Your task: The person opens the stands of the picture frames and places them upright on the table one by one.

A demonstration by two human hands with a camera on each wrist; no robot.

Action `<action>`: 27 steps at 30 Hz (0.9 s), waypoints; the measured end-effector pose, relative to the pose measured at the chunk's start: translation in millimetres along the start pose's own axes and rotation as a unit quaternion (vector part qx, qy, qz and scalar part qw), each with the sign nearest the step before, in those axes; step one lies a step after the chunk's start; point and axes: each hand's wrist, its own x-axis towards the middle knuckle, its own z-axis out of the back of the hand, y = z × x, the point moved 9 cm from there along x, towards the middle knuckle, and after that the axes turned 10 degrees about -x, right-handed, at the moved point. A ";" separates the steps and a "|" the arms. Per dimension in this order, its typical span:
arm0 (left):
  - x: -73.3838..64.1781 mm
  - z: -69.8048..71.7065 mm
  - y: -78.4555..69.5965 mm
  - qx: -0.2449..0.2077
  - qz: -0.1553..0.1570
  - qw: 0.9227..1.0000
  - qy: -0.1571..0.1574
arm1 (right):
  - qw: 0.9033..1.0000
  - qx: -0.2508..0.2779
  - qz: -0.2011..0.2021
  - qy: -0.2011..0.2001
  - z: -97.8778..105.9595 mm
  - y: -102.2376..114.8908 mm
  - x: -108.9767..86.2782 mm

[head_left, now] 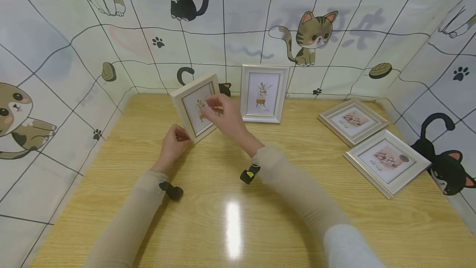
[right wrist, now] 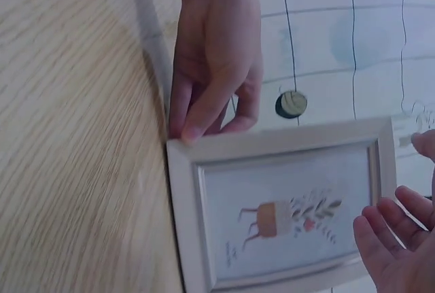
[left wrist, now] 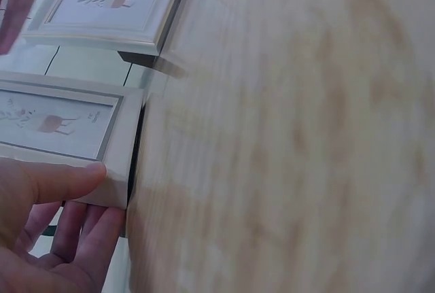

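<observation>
A cream picture frame point(head_left: 191, 106) with a potted-plant print stands tilted on the table at the back left. My left hand point(head_left: 174, 146) pinches its lower left corner, thumb on the front border and fingers behind, as the left wrist view shows. In front of the picture, near its right side, hovers my right hand point(head_left: 228, 117) with loosely bent fingers. In the right wrist view that right hand point(right wrist: 404, 238) holds nothing, its fingertips close to the frame's upper border. Just to the right stands a white picture frame point(head_left: 263, 94) with a similar print.
At the right of the wooden table point(head_left: 201, 218) lie two more frames, a beige one point(head_left: 353, 121) and a silver-white one point(head_left: 386, 161), close together with blossom prints. Cat-patterned walls point(head_left: 245, 24) enclose the back and both sides.
</observation>
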 end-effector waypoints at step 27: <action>-7.0 -14.4 -10.6 0.015 -0.013 1.000 0.000 | 0.995 -0.097 -0.014 -0.012 -23.0 25.7 0.5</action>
